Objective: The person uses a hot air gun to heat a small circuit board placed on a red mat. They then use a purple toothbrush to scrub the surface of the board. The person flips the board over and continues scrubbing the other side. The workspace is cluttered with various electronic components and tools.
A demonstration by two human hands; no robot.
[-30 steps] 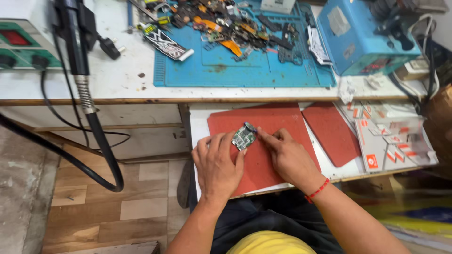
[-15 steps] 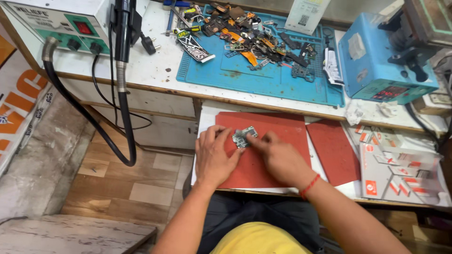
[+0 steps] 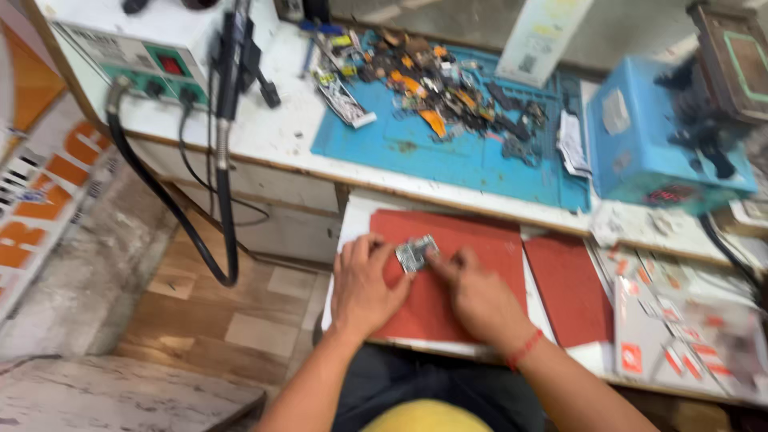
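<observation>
1. Red mat (image 3: 472, 280) on the pull-out counter (image 3: 352, 232) is where the small circuit board (image 3: 416, 254) sits, near the mat's back-left edge, pinned between both hands
2. Left hand (image 3: 364, 288) lies mostly flat with its fingers spread, fingertips against the board's left side; it's bracing, not clenched. Right hand (image 3: 476, 296) has its fingertips pressed on the board's right edge, pinching or pushing, though the blur hides the exact grip
3. Biggest risk imo: the board is tiny and held only by fingertip pressure, so one uneven push could make it skate off the mat toward the counter's left edge and drop to the wood floor (image 3: 232, 320)
4. Bare fingers on the board could also bend or smear small parts, hard to tell how delicate it is from here
5. The black hose (image 3: 172, 212) and hanging handpiece (image 3: 226, 104) dangle just left of the counter, so a left elbow swing could snag them
6. The blue mat (image 3: 448, 148) above is covered with loose parts, well apart from the hands, so there's little risk there
</observation>
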